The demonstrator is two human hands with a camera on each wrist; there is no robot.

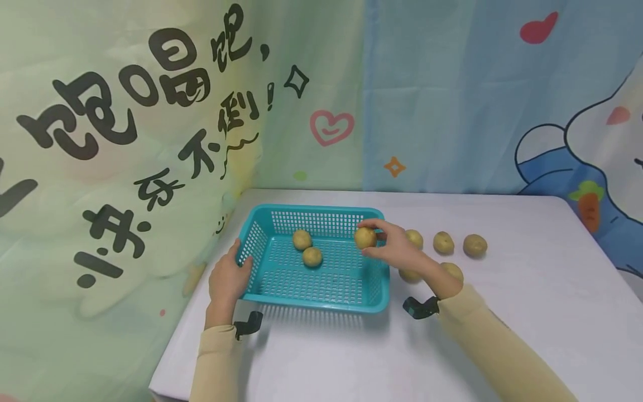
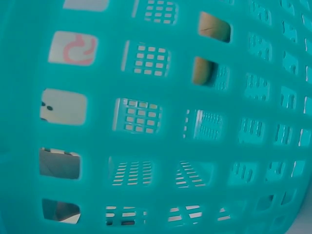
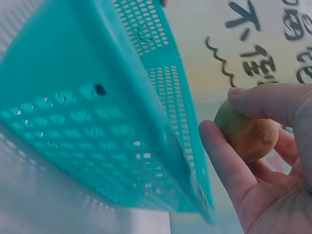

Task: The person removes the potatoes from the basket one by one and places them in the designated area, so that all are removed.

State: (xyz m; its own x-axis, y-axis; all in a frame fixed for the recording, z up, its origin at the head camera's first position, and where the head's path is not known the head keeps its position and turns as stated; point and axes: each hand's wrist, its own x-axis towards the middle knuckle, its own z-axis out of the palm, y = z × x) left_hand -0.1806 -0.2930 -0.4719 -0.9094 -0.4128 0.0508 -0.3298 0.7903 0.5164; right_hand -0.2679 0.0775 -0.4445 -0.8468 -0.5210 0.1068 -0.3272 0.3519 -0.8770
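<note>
Turquoise plastic forms the rectangular, mesh-walled basket (image 1: 321, 209) on the white-covered table (image 1: 321, 363), and a round, yellow-brown potato (image 1: 365, 238) is held above its floor, near the right-hand wall. To do this step well, I would bring the potato down close to the mesh before loosening the fingers, since a round thing let go from height could roll or knock against the two similar potatoes (image 1: 312, 257) lying inside; the wrist should also clear the rim. The right hand (image 1: 394, 245) is parted only as wide as the potato, pinching it between thumb and fingertips, with much of its surface bare. At the opposite end, the left hand (image 1: 228, 282) grips the basket's left edge, thumb over the rim, which should steady it; how firmly it presses, I cannot tell. Five loose potatoes (image 1: 475, 245) lie right of the basket, some partly hidden by the right arm.
</note>
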